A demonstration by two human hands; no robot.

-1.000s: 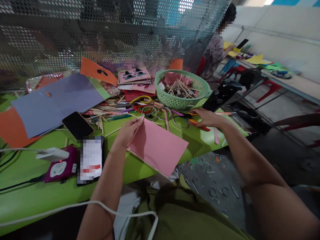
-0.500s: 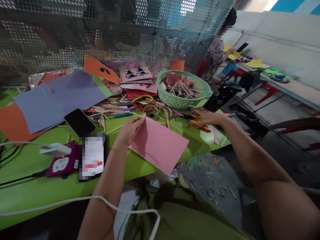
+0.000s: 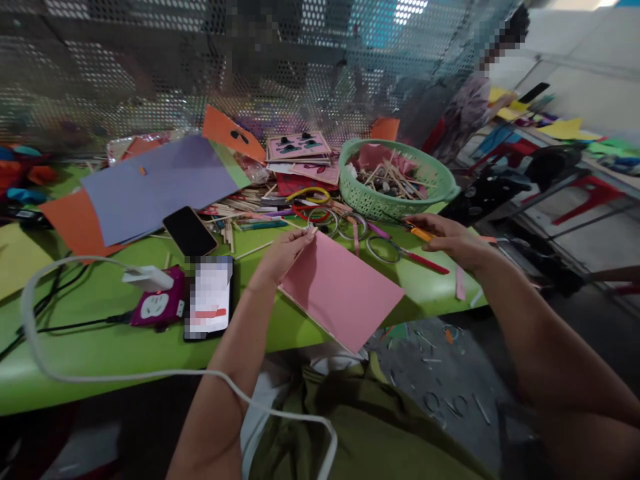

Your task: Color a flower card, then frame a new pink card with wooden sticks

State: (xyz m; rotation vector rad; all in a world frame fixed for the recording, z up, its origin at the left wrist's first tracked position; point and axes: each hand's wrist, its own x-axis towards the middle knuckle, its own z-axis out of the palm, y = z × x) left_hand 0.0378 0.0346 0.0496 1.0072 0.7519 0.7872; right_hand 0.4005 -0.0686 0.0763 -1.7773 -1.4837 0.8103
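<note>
My left hand (image 3: 284, 253) pinches the far left corner of a pink sheet of paper (image 3: 343, 290) and holds it tilted over the front edge of the green table (image 3: 100, 347). A thin wooden stick seems to lie along the sheet's edge in the same pinch. My right hand (image 3: 445, 239) is closed round an orange-handled tool (image 3: 419, 233), lifted just in front of the green basket (image 3: 440, 180). Metal rings (image 3: 350, 227) and a red-tipped stick (image 3: 425, 261) lie between the two hands.
Two phones (image 3: 189, 230) (image 3: 209, 297), a purple power strip (image 3: 155, 305) with a white charger and cables lie at the left. Purple and orange sheets (image 3: 155, 183), craft sticks and cards pile up behind. A perforated metal screen backs the table. Another person works at a far table (image 3: 470, 107).
The view has swung left. My right hand has lifted off the tools near the basket with an orange-handled tool in its fingers. The left hand keeps its pinch on the pink sheet.
</note>
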